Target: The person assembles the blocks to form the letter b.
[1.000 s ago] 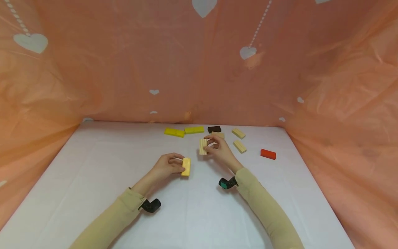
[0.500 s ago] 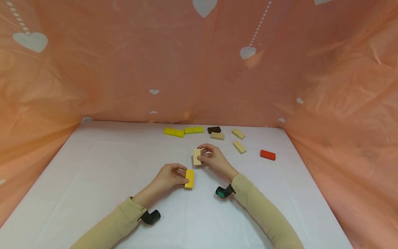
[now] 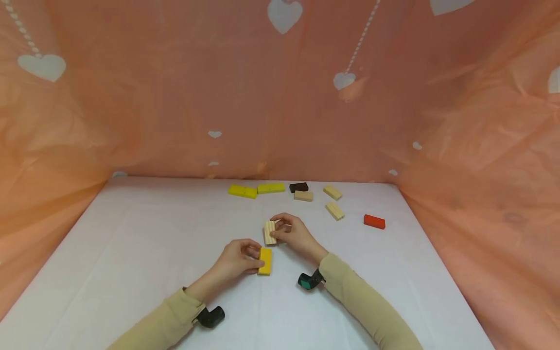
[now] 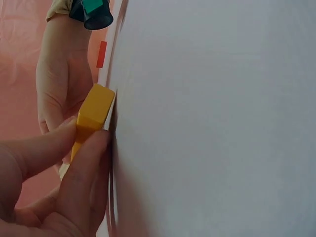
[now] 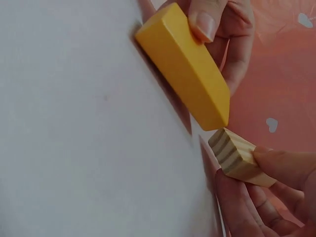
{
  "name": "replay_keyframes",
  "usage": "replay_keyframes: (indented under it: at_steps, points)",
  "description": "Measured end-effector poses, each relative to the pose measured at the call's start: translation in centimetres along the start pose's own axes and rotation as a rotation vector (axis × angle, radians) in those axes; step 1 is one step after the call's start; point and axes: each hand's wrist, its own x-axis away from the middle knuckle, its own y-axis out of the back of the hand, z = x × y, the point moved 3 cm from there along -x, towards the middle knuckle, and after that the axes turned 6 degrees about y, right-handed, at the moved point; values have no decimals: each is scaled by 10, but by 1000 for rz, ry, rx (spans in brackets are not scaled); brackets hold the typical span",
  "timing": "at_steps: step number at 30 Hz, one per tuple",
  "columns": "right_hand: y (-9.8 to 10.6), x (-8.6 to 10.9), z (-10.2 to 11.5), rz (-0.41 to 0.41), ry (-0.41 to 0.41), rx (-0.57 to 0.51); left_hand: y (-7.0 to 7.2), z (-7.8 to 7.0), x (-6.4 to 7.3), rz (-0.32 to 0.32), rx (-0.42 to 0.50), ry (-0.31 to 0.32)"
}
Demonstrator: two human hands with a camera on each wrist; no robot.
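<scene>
Yellow block (image 5: 185, 69), smooth-faced; stripy wooden block (image 5: 239, 159)

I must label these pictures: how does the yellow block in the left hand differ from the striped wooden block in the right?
The yellow block is plain; the striped wooden block is pale with darker lines. The left hand holds the yellow block, the right hand the wooden one. In the head view, the yellow block is lower than the wooden one. Both are oblong.

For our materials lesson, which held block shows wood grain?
The pale wooden rectangular block in the right hand; the yellow rectangular block in the left hand shows none.
</scene>
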Motion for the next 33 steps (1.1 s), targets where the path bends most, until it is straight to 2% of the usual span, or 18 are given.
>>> replay_keyframes:
  at_steps: [9,16,26,33]
  points:
    - [-3,0,0,-35,20,37,0,-3,2,-64,-66,36]
    - [-5,1,-1,-42,17,71,0,-3,5,-42,-73,53]
    - [-8,1,0,-25,41,116,-1,-2,8,-54,-101,-14]
    - [-10,3,3,-22,32,146,-2,-4,12,-64,-94,-19]
